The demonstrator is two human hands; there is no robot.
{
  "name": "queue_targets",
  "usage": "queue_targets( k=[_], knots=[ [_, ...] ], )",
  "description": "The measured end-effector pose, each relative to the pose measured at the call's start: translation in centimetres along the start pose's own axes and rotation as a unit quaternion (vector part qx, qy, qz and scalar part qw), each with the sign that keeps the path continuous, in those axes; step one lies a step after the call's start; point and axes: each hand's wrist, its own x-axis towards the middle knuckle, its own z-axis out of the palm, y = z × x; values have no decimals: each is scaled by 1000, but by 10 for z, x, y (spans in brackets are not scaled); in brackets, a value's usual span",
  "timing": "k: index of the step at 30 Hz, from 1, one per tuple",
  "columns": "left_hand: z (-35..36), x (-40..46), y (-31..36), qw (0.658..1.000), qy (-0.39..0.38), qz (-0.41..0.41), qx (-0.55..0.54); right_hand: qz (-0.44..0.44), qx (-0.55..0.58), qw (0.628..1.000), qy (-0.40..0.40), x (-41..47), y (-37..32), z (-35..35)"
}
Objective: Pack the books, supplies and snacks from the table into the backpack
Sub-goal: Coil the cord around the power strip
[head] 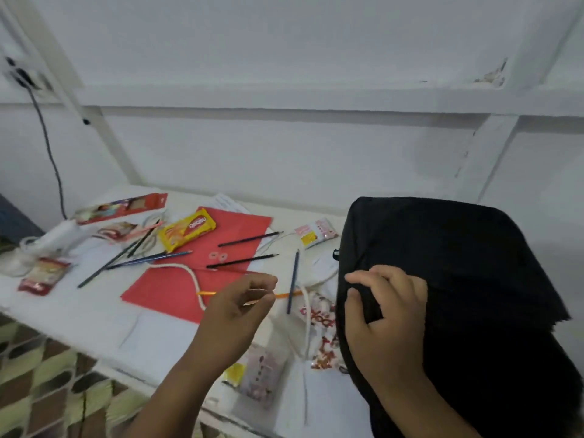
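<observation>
A black backpack stands at the right end of the white table. My right hand grips its front edge. My left hand pinches an orange pencil just above the table, left of the backpack. Several dark pencils lie scattered on and around a red book. On the book's far corner rests a yellow snack pack. Small snack packets lie at the far left, by the backpack and near the front edge.
A white cord loops across the red book. A red pencil box and a white glue gun with a dark cable lie at the far left. A white wall rises behind the table; patterned floor shows below its front edge.
</observation>
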Motion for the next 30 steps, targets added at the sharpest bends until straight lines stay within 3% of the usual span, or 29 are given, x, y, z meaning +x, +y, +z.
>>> queue_targets(
  k=[2,4,6,11,14,20,25,28,30],
  knots=[
    [-32,-5,-9,999,38,-14,8,16,-74,990,-121,12,-19,8],
    [-63,-7,-21,997,72,-24,21,52,-211,925,-313,33,-25,15],
    [-97,-7,-35,994,104,-36,24,64,-240,871,-423,54,-33,19],
    [-188,13,-79,986,155,-58,33,-16,-171,911,-375,81,-115,82],
    [-249,41,-106,984,163,-52,48,-2,-72,947,-313,70,-170,160],
    [-376,94,-157,976,177,-47,116,-8,-26,921,-388,40,-250,327],
    [-474,145,-209,937,223,-27,267,-18,-46,904,-425,26,-305,430],
    [-518,168,-239,909,219,-109,337,-10,-63,882,-466,21,-331,474],
    [-542,180,-261,901,170,-177,358,-20,-86,870,-484,19,-344,499]
  ],
)
